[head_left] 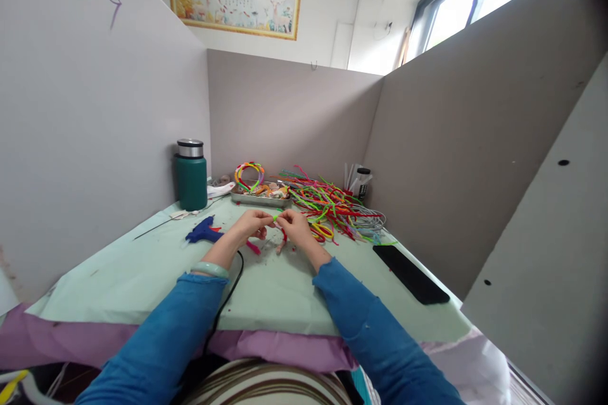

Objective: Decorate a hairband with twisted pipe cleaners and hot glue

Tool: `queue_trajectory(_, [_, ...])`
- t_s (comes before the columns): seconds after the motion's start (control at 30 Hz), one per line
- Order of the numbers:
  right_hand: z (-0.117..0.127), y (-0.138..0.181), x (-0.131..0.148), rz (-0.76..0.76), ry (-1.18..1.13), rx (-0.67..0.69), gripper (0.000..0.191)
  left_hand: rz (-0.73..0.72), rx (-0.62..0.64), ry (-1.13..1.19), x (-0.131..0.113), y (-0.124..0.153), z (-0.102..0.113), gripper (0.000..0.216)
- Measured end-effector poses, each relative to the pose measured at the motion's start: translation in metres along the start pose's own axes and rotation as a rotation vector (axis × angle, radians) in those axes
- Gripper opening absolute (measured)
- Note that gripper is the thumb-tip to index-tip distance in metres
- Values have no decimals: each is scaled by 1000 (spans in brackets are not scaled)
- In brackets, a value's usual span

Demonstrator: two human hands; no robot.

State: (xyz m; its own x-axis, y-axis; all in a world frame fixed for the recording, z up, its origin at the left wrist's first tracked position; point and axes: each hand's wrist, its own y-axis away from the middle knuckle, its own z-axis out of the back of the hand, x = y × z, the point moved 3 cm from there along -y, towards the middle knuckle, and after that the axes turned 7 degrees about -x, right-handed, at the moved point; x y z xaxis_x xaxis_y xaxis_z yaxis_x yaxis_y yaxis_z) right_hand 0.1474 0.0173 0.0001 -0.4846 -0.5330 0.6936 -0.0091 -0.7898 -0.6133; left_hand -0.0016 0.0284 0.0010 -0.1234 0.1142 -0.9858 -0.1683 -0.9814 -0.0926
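Note:
A small bit of bright green pipe cleaner (275,218) sits between my two hands, over the middle of the table. My left hand (255,223) pinches it from the left, thumb against fingers. From the right, my right hand (295,228) has its fingertips closed on the same piece, and the hands nearly touch. Most of the piece is hidden by my fingers. Just below them on the cloth lies a short red and tan piece (281,244). A blue glue gun (204,230) rests left of my left wrist, with a pink piece (253,247) near that hand.
Behind my right hand spreads a heap of coloured pipe cleaners (332,202), with yellow loops (323,231) at its near edge. A metal tray (261,201) holds small items and coloured rings (249,176). A green thermos (190,178) stands left; a black flat slab (411,274) lies right. Partitions enclose the table.

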Motion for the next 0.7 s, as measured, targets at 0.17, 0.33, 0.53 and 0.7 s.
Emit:
queue_trajectory(0.17, [-1,1,0,26,18,28,14,-55,-24,-36,1,-2,1,33])
queue_trajectory(0.33, [2,0,0,157,20,-15,19,-60,-15,-84,2,-3,2,28])
queue_trajectory(0.53, [3,1,2,222,85,3,11,-74,-10,-75,4,-5,1,28])
queue_trajectory(0.7, [1,2,1,228,120,-9,9,-99,-2,-58,3,-4,0,29])
